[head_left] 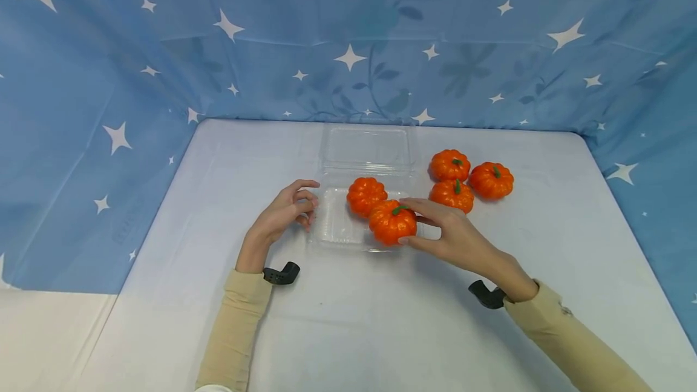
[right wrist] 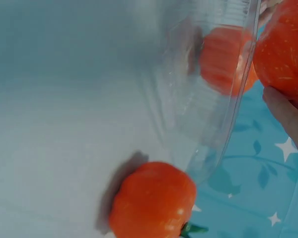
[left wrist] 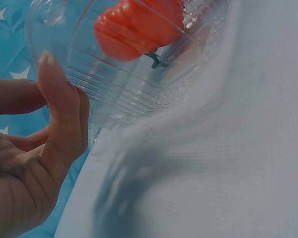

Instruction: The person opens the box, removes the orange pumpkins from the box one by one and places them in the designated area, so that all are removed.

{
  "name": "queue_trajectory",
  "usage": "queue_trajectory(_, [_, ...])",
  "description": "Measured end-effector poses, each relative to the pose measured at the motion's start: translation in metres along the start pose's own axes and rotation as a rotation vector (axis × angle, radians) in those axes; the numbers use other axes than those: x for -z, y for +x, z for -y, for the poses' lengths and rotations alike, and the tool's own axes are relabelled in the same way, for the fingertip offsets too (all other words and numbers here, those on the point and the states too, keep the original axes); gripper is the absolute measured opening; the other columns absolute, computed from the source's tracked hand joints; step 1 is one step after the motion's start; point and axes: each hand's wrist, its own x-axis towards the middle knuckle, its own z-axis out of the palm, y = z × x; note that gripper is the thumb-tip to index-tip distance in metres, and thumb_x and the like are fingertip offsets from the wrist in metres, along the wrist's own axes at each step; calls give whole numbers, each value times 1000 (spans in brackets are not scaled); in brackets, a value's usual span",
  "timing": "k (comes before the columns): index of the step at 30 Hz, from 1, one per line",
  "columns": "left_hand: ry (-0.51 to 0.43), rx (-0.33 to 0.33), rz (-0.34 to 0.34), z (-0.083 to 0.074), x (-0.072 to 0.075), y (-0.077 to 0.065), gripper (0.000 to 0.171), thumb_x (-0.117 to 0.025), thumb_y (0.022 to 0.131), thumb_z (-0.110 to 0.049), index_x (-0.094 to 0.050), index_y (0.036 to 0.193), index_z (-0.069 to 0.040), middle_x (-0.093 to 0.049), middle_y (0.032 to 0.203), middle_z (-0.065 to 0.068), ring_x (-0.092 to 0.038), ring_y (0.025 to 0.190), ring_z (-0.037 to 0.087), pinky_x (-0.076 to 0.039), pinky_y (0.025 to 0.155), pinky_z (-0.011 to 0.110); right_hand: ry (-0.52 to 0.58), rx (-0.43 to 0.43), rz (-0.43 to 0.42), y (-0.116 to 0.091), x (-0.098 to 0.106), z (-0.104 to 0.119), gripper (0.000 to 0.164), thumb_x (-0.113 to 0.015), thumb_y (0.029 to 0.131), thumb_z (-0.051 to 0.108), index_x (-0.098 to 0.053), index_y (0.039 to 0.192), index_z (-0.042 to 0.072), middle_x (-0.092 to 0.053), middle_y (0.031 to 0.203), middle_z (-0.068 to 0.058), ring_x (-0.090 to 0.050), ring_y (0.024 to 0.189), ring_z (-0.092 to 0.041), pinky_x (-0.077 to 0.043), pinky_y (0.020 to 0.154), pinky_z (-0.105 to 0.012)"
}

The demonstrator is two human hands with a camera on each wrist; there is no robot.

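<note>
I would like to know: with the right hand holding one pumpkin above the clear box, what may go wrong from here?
1. The held pumpkin is close to the boxed pumpkin, so lowering it might push that one aside.
2. The right hand pinches it at one side, so the rounded shape may slip.
3. The left hand is beside the box without a visible firm grip; a knock could slide it.

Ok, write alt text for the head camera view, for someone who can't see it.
A person's right hand holds an orange pumpkin over an open clear plastic container with another pumpkin inside. The left hand is at the container's left edge; three more pumpkins sit to the right on the white tabletop.
</note>
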Motion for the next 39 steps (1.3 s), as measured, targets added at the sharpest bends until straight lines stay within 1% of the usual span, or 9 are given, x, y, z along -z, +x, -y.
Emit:
queue_trajectory(13, [-6,5,-2,-2,0,-1,54,-55,102,-5,-36,152,1,-56,104,21,-58,64,18,-55,58,32,-108,6,-101,-23,18,-10,65,-85,84,10,-58,143,4,-63,140,-15,-69,117,-34,-58,92,-46])
queue_trajectory(15, [-6,4,0,-2,0,0,55,-55,101,-4,-35,152,2,-56,103,21,-58,64,17,-55,58,32,-133,-1,-121,-28,22,-12,67,-86,83,8,-58,144,4,-63,140,-16,-70,116,-33,-59,93,-38])
queue_trajectory(17, [-10,5,-1,-2,1,0,55,-55,101,-4,-35,152,2,-55,103,20,-58,64,18,-55,58,32,-154,-5,-142,-32,26,-14,67,-86,82,6,-58,144,4,-63,140,-15,-70,115,-33,-56,95,-25])
queue_trajectory(21, [-13,1,-5,0,1,0,54,-55,101,-4,-35,152,1,-55,104,21,-58,64,18,-54,58,30,-167,-14,-182,-41,32,-18,68,-86,80,3,-59,143,4,-63,139,-16,-67,116,-33,-44,95,-4])
queue_trajectory(29, [-20,-5,-2,2,-1,-3,55,-55,102,-5,-35,153,1,-55,105,24,-58,64,18,-55,58,31,-162,-12,-252,-56,40,-25,72,-89,74,-1,-60,140,1,-64,136,-20,-66,113,-37,-41,91,1])
queue_trajectory(33, [-15,-4,-2,2,-2,-3,54,-55,102,-5,-36,152,0,-55,105,25,-58,64,19,-56,58,31,-203,-30,-273,-64,45,-30,77,-90,72,-3,-58,142,0,-63,138,-20,-62,123,-6,-41,90,1])
queue_trajectory(35, [-13,-3,-2,2,-2,-3,53,-56,102,-6,-36,152,0,-54,104,24,-58,64,19,-56,58,31,-227,-44,-277,-68,47,-32,78,-89,72,-3,-57,143,1,-62,139,-20,-59,125,-5,-40,90,2])
queue_trajectory(36, [-13,-3,-3,2,-1,-2,53,-55,102,-5,-37,152,0,-54,104,24,-58,63,19,-56,58,31,-235,-52,-280,-70,48,-33,79,-89,72,-3,-56,144,2,-62,139,-20,-58,127,-5,-40,90,2])
queue_trajectory(39, [-10,-1,-9,1,-1,-2,53,-55,102,-5,-38,151,-1,-54,103,24,-58,62,19,-56,58,31,-247,-75,-287,-75,52,-37,80,-90,74,0,-56,145,3,-60,141,-20,-58,125,-31,-38,90,3])
